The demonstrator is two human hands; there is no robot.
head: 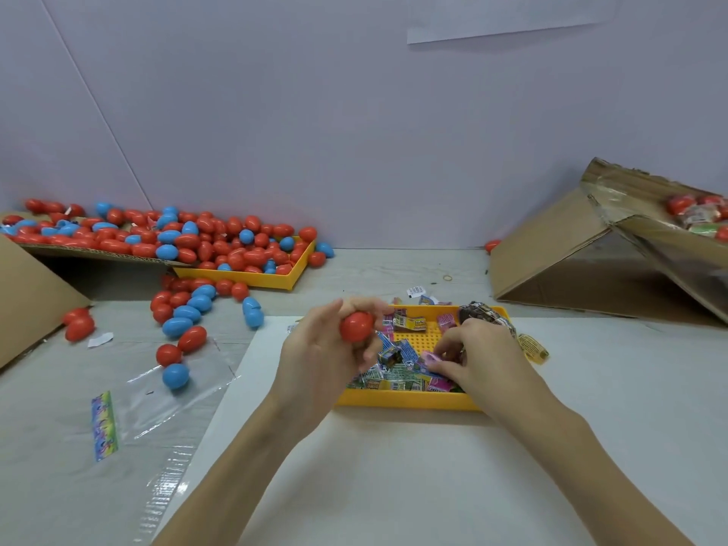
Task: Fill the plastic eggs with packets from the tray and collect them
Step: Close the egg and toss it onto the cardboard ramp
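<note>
Nearest us, our right hand reaches into the yellow tray on the worktop, fingertips pinching a pink packet among the mixed packets there. Our left hand grips a red egg just above the tray's left edge. Farther left, loose red and blue eggs lie scattered, and behind them a second yellow tray overflows with eggs. At far right a cardboard box holds more eggs.

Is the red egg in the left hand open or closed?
Cannot tell: the red egg shows only a rounded end; the left hand covers the rest.
</note>
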